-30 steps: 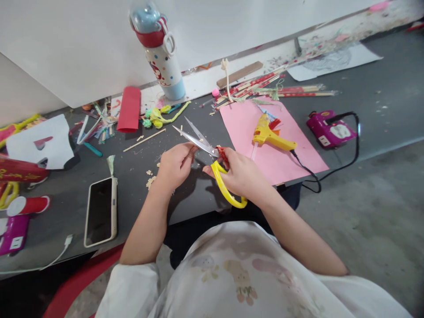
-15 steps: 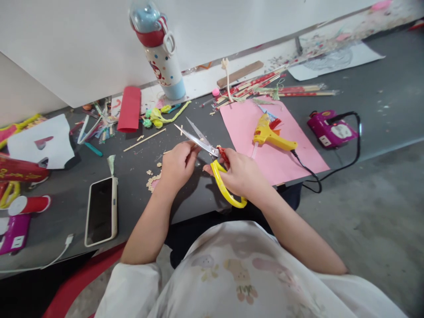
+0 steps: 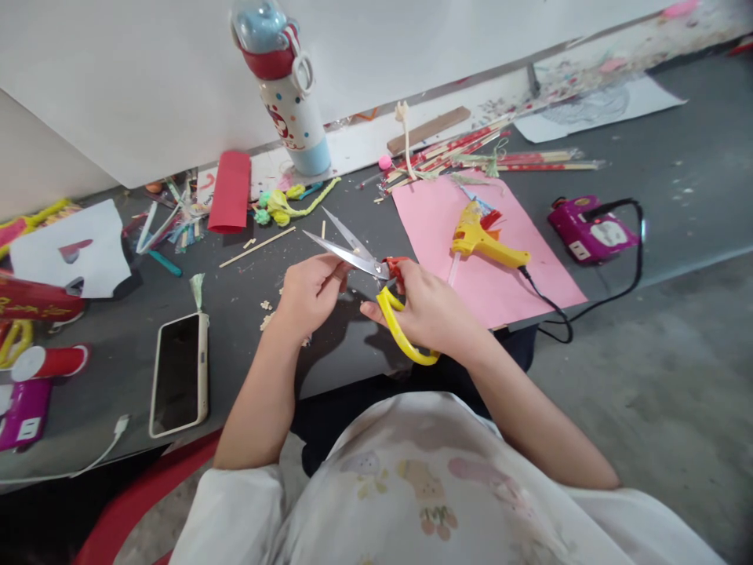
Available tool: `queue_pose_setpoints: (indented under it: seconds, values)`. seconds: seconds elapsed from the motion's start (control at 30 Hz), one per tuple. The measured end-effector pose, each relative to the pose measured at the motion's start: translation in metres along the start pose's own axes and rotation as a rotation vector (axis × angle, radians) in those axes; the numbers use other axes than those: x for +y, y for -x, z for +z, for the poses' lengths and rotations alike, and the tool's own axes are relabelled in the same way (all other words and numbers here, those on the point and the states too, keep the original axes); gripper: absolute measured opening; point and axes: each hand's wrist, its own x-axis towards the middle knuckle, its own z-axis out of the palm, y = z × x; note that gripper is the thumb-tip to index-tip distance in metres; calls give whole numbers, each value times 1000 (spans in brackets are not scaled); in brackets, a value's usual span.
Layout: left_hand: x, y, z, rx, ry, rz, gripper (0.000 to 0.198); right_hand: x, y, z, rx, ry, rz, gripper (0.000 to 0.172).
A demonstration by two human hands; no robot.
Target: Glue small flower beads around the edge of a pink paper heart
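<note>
My right hand (image 3: 432, 312) grips the yellow handles of a pair of scissors (image 3: 365, 271). The steel blades are spread apart and point up and to the left. My left hand (image 3: 309, 290) is pinched closed just beside the blades, on something small that I cannot make out. Both hands hover over the dark grey table (image 3: 118, 345) near its front edge. Small pale cut bits (image 3: 267, 318) lie on the table by my left wrist.
A yellow glue gun (image 3: 485, 242) lies on a pink sheet (image 3: 518, 275) to the right, its cord running to a purple socket block (image 3: 591, 235). A phone (image 3: 180, 375) lies at left. A water bottle (image 3: 288, 94), red paper roll (image 3: 229, 192) and sticks (image 3: 471, 149) sit behind.
The scissor blades have spread a little wider and a short stick piece now lies beyond them. My left hand shifted slightly; the pale bits by my wrist show again.
</note>
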Motion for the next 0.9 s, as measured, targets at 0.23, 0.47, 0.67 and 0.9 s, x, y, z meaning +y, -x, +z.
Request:
queue_pose_setpoints:
  seconds: [0.23, 0.47, 0.67, 0.9]
  values:
    - [3, -1, -3, -20, 72, -39, 35, 6, 0, 4, 37, -52, -75, 68]
    - [3, 0, -5, -14, 105, -48, 35, 4, 1, 0, 11, -57, -91, 64]
    - [-2, 4, -1, -61, 222, -117, 37, 6, 0, -1, 24, 4, -93, 64]
    - [-2, 3, 2, -56, 228, -97, 35, 5, 0, -1, 12, -47, -57, 70]
